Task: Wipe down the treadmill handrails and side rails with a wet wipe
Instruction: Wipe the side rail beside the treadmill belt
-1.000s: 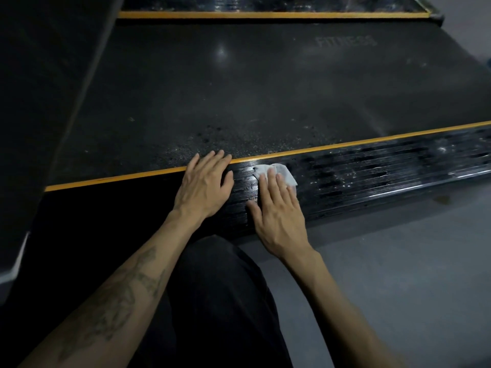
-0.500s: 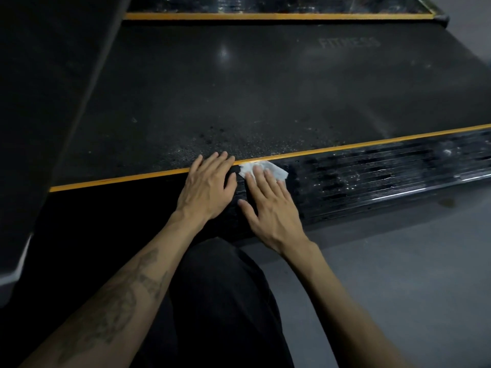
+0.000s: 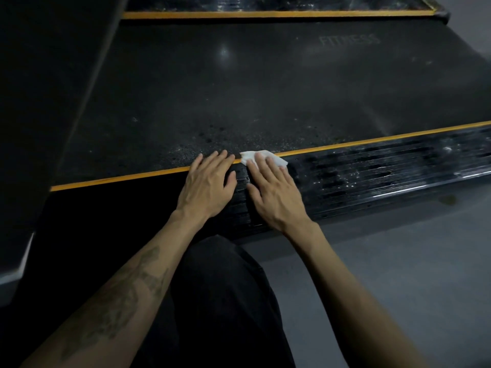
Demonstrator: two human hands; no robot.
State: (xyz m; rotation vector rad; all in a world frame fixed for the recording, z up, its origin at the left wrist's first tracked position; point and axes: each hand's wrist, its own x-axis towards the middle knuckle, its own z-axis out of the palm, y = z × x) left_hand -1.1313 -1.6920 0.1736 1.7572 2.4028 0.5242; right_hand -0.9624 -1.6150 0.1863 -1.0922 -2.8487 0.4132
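The near side rail (image 3: 372,176) of the treadmill is black and ribbed, with a yellow stripe (image 3: 385,138) along its inner edge; its right stretch glistens wet. My right hand (image 3: 273,192) lies flat on the rail with straight fingers pressing a white wet wipe (image 3: 265,157), whose far edge reaches the stripe. My left hand (image 3: 207,184) rests flat on the rail just left of it, fingertips on the stripe, holding nothing.
The dark running belt (image 3: 265,88) spreads beyond the rail, with the far side rail (image 3: 279,4) at the top. A dark upright part of the machine (image 3: 47,102) stands at left. Grey floor (image 3: 398,261) lies to the right; my black-trousered knee (image 3: 225,288) is below.
My right hand has slid the wipe leftward and toward the yellow stripe, ending close beside my left hand, which has stayed in place.
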